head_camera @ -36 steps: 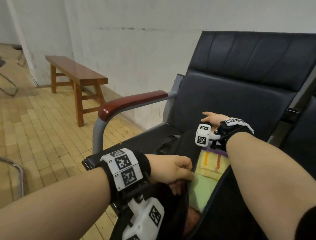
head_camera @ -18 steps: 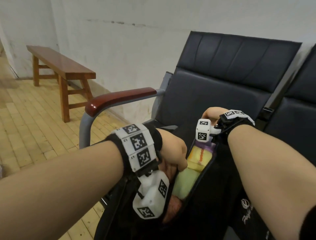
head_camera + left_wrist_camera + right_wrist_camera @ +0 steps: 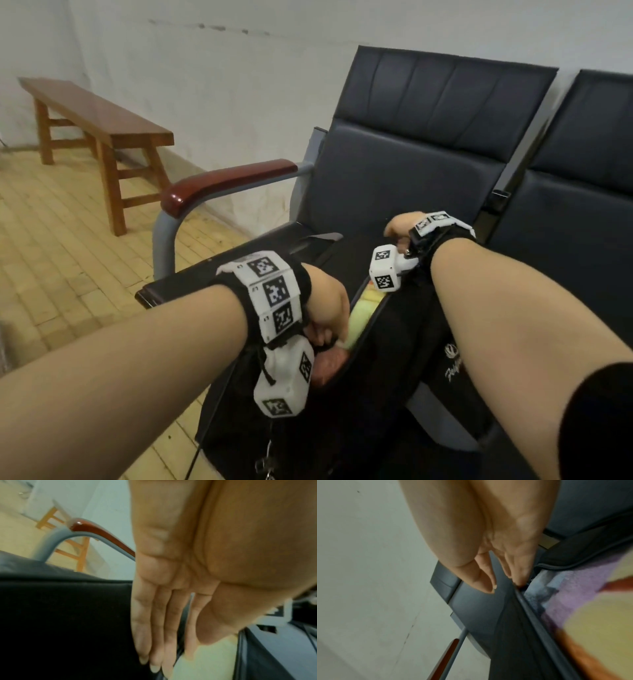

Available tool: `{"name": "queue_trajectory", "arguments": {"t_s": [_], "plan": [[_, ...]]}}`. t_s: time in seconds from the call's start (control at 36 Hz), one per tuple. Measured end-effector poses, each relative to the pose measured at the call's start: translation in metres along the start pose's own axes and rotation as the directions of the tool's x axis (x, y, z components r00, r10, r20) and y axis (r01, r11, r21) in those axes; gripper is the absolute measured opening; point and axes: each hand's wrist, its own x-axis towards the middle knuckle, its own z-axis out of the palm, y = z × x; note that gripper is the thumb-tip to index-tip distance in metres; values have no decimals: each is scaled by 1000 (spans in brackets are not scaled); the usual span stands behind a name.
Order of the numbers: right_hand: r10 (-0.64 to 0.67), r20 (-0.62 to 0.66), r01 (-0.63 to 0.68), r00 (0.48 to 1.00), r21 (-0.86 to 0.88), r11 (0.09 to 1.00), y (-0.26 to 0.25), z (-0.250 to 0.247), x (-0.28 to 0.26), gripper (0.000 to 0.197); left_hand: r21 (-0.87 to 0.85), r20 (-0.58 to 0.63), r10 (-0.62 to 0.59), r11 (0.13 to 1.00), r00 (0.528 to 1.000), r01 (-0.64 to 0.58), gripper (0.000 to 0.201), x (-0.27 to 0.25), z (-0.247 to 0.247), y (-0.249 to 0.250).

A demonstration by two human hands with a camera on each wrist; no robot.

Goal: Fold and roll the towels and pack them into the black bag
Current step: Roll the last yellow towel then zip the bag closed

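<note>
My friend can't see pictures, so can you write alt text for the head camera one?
Two hands, the left hand and right hand, hold the edges of an open black bag on a dark chair, with rolled towels showing inside. A wooden bench stands by the wall.

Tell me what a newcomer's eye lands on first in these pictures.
First, two bare forearms with checkered marker bands, the left hand and right hand at opposite ends of the black bag on a dark padded chair. Yellow-green and orange towels show through its opening. A wooden bench stands at the far left wall.
</note>
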Motion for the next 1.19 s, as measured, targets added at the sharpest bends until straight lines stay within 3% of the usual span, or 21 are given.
{"name": "queue_trajectory", "arguments": {"t_s": [0.03, 0.08, 0.14, 0.17, 0.22, 0.28, 0.36, 0.44, 0.56, 0.61, 0.69, 0.75, 0.81, 0.86, 0.92, 1.06, 1.19], "plan": [[4, -31, -4, 1000, 21, 1000, -7, 0, -6, 44, -40, -3, -12, 999, 1000, 12, 27, -4, 0, 1], [-38, -125, 6, 991, -247, 969, -12, 1, -4, 31, -115, -8, -48, 992, 999, 47, 32, -15, 0, 2], [-70, -132, 4, 989, -442, 897, -14, 6, -1, 15, -162, -39, -38, 986, 999, 31, 24, -28, 5, 1], [-71, -80, 29, 994, -433, 901, -17, 11, -11, 9, -190, -64, -21, 982, 998, 8, 23, -34, 9, 0], [-91, 27, 95, 995, -189, 977, -26, 24, -66, 9, -229, -133, 16, 972, 991, -47, 23, -46, 18, -5], [-41, 106, 46, 994, -52, 998, -30, 39, -100, 8, -320, -225, 32, 942, 974, -105, 20, -58, 28, -12], [28, 303, 30, 952, -186, 982, -31, 61, -131, 27, -431, -395, 37, 875, 918, -221, 20, -76, 41, -25], [47, 411, 75, 911, -274, 959, -30, 78, -156, 28, -523, -539, -56, 804, 840, -282, 17, -94, 54, -40], [-26, 469, 202, 883, -328, 923, -30, 95, -174, 19, -458, -636, -194, 874, 747, -162, 11, -110, 72, -65], [-71, 488, 261, 870, -335, 905, -29, 99, -181, 15, -452, -585, -232, 889, 777, -75, 7, -114, 81, -76], [-14, 509, 231, 861, -364, 902, -28, 104, -189, 20, -398, -318, -261, 909, 911, 122, 14, -112, 99, -87], [52, 528, 180, 847, -378, 908, -30, 108, -192, 22, -285, -201, -217, 946, 955, 155, 21, -105, 113, -89], [95, 564, 155, 820, -379, 912, -31, 111, -193, 23, -97, -198, -187, 980, 962, 171, 35, -97, 125, -88], [116, 587, 152, 801, -388, 909, -32, 112, -193, 26, -33, -226, -185, 983, 956, 182, 48, -91, 134, -87], [110, 583, 160, 805, -392, 906, -31, 114, -194, 24, -62, -202, -179, 984, 963, 170, 49, -84, 141, -87], [-22, 499, 224, 867, -350, 909, -28, 116, -205, 19, -363, -78, -219, 915, 973, 176, 13, -72, 145, -90], [-126, 420, 309, 899, -403, 862, -30, 118, -213, 46, -258, -154, -160, 959, 975, 117, 27, -83, 133, -94]]}}
